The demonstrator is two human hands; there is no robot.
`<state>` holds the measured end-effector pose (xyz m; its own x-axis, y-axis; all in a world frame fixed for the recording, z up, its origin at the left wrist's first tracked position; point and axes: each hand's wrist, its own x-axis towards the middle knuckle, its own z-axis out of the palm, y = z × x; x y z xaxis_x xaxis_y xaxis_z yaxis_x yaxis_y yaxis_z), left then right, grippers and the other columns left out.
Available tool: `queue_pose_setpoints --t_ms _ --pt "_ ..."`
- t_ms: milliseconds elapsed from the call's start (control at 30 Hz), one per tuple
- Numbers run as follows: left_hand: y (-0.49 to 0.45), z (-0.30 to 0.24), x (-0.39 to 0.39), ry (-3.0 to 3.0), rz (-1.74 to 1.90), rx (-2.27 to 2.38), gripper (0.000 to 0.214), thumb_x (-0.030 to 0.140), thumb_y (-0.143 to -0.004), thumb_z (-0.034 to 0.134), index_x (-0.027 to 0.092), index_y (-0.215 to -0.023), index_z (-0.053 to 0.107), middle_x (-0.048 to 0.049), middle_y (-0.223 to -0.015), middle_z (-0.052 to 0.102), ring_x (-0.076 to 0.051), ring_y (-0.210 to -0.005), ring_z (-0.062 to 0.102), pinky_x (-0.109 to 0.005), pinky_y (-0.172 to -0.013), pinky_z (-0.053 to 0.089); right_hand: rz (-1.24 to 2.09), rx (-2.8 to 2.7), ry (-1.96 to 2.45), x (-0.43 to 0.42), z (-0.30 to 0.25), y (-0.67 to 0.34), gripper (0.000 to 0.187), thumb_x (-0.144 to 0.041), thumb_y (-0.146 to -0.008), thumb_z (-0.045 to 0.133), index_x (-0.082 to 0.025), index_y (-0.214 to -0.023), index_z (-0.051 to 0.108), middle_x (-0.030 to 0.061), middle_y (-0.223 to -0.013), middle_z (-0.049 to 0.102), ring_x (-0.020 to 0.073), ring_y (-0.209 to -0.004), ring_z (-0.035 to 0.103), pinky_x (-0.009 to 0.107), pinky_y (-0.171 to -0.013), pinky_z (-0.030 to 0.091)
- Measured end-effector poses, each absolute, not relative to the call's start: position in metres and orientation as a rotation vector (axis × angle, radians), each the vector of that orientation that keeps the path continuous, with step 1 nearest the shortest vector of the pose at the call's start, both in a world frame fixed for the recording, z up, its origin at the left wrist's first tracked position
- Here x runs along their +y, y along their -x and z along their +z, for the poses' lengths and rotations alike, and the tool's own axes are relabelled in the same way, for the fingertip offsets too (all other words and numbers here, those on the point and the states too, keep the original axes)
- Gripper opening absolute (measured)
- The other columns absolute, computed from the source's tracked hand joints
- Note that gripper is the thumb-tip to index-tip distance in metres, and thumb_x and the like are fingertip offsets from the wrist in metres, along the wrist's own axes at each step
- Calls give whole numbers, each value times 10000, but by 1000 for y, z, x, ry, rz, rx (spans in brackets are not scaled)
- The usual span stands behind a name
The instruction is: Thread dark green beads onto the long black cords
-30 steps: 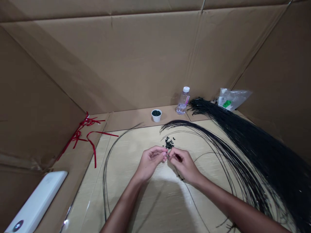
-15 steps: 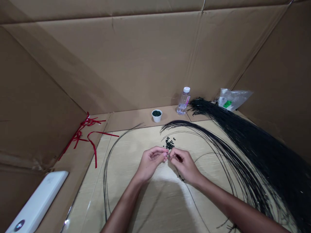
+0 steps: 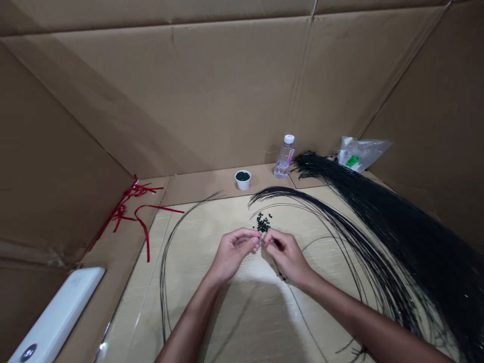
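Thumb and forefinger of my left hand point(image 3: 235, 252) are pinched together; what lies between them is too small to make out. My right hand point(image 3: 286, 252) meets it at the fingertips and is closed on a thin dark strand point(image 3: 298, 305). That strand runs down from under the right hand toward the front edge of view, with a few small dark beads point(image 3: 282, 277) on it by the palm. Just beyond both hands lies a loose pile of small black beads point(image 3: 263, 222) on the pale tabletop point(image 3: 196, 267).
Behind the pile stands a white cup point(image 3: 243, 184) of dark beads, beside a bottle point(image 3: 283, 160). Black strands point(image 3: 333, 217) and a thicker bundle point(image 3: 401, 222) fill the right, near a plastic bag point(image 3: 363, 154). Red ribbons point(image 3: 145, 232) and a white device point(image 3: 60, 312) lie left. Cardboard walls point(image 3: 234, 91) surround the table.
Both hands keep the same pinched pose, with fingertips close together. The whole view has shifted very slightly; otherwise I see no clear difference.
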<state>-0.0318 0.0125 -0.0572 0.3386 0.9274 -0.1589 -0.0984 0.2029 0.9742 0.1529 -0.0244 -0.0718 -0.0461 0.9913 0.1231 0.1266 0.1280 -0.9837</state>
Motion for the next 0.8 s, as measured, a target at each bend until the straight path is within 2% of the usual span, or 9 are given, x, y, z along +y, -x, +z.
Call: queue_pose_setpoints --t_ms 433,800 --pt "32 -59 12 -1128 910 969 415 495 -773 947 148 -985 866 -104 -863 810 -190 -770 709 -332 -786 600 1074 -1394 1180 -24 -73 -153 220 -253 -927 601 -220 -717 545 -40 -655 463 145 -615 379 298 -607 286" --pt "31 -61 12 -1110 919 951 381 454 -781 955 146 -987 864 -93 -872 809 -170 -786 704 -293 -790 584 1074 -1409 1180 -24 -71 -153 197 -224 -902 589 -222 -713 531 -41 -655 462 147 -620 391 298 -610 286"
